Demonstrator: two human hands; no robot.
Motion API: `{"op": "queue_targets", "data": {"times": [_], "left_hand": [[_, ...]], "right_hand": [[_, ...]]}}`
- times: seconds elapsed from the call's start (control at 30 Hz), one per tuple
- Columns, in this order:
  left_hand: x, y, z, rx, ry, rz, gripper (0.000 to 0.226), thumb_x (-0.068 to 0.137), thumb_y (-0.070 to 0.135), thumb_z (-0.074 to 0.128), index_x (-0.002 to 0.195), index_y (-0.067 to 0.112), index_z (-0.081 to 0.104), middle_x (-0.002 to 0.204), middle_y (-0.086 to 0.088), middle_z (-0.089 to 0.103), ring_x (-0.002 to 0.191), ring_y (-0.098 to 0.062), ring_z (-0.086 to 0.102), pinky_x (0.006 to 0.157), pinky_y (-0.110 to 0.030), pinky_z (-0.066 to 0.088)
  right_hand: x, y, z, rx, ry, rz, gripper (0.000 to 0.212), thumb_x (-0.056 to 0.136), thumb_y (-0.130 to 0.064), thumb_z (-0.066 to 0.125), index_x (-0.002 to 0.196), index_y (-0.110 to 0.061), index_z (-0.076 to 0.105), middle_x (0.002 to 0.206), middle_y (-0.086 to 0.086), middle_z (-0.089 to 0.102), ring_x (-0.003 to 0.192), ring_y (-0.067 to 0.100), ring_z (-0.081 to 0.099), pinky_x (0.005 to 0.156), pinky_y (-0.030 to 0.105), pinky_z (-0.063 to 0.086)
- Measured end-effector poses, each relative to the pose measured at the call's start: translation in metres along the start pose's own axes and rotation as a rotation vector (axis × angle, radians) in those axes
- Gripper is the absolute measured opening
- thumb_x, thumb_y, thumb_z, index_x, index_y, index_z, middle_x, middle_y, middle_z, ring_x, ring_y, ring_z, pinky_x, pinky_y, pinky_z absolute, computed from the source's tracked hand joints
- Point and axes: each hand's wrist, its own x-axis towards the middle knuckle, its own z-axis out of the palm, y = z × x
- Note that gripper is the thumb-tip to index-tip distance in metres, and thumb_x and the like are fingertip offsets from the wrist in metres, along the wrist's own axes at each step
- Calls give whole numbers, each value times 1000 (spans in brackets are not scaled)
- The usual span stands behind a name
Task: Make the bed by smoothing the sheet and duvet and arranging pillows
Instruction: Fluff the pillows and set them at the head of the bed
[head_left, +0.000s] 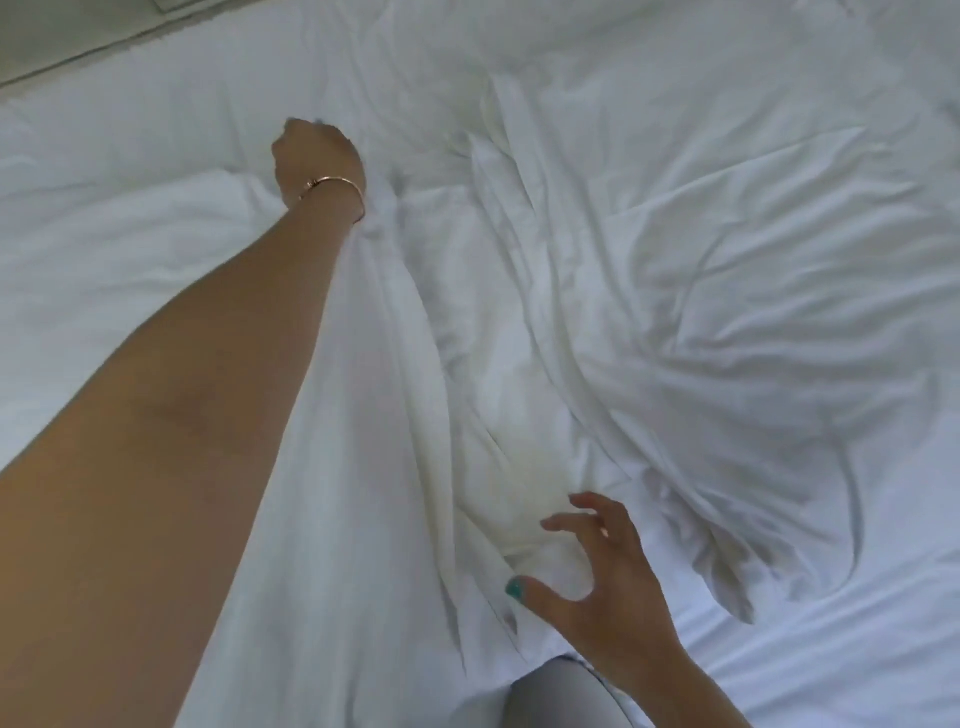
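A rumpled white duvet (675, 270) covers nearly the whole view, with deep folds fanning across the middle and right. My left hand (317, 156), a thin bracelet on its wrist, reaches far out at the upper left; its fingers are curled into a bunch of the duvet cloth. A long ridge of fabric runs from that grip down toward me. My right hand (597, 566) hovers low in the view, fingers spread and bent, just over a fold of the duvet, holding nothing. No pillow shows.
A strip of pale headboard or wall (62, 47) crosses the top left corner beyond the bed's edge. My knee in grey cloth (561, 696) shows at the bottom, against the bedding.
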Motion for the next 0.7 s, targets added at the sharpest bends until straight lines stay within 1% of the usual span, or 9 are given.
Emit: {"op": "queue_targets", "data": {"times": [0.03,0.1,0.2,0.27,0.37,0.43,0.53,0.6,0.7], "left_hand": [[7,-1,2,-88,12,-11,52,101,34,34,145,7,29,143,-14,45,132,-27,44,102,-30,35],[-4,-10,10,-368,-314,29,87,87,49,51,153,21,3,156,-14,22,140,-27,33,109,-32,35],[-45,-44,30,-78,-754,440,91,88,51,57,152,36,-5,161,-1,-15,149,-23,1,120,-39,13],[-73,-66,31,6,-555,681,65,97,37,48,152,36,14,162,0,0,148,-22,12,119,-37,15],[-124,-103,16,25,-226,708,54,96,25,47,148,24,34,156,-12,27,140,-30,30,116,-47,20],[-163,-127,5,7,-261,601,55,93,26,43,146,16,37,152,-16,32,141,-31,29,116,-55,14],[-225,-157,-12,119,-370,533,56,98,46,33,150,27,28,159,-11,16,148,-28,7,115,-53,-10],[-250,-182,-15,326,-463,423,65,93,66,27,151,45,6,162,-5,-9,147,-29,-16,110,-55,-19],[-259,-205,-3,580,-639,340,75,84,79,13,147,49,-14,157,-4,-29,142,-32,-29,110,-63,-15]], "right_hand": [[3,-10,4,-89,5,-82,73,58,-96,40,106,-45,60,136,-23,38,121,3,42,93,28,41],[12,-24,16,-246,-187,-139,79,61,-95,38,122,-47,52,144,-19,33,131,11,33,103,36,35],[11,-16,35,-283,-312,-47,52,71,-73,52,113,-44,60,133,-19,42,123,18,45,99,38,35],[2,0,34,-169,-174,-85,31,68,-64,58,78,-37,70,109,-20,56,99,17,60,91,34,37],[-18,19,32,56,192,-320,7,73,-38,70,76,-32,67,110,-16,60,99,14,58,95,38,36],[-30,10,22,108,346,-383,16,71,-26,73,82,-32,65,113,-12,59,103,14,54,101,41,32],[-43,3,7,111,294,-441,5,74,-25,73,77,-24,69,103,-18,63,107,12,54,105,43,27],[-55,16,2,89,230,-320,11,76,-33,69,73,-23,72,100,-21,65,107,9,50,102,37,26],[-72,49,-4,-68,73,92,26,75,-51,61,70,-28,71,114,-16,61,110,20,46,95,37,30]]}}
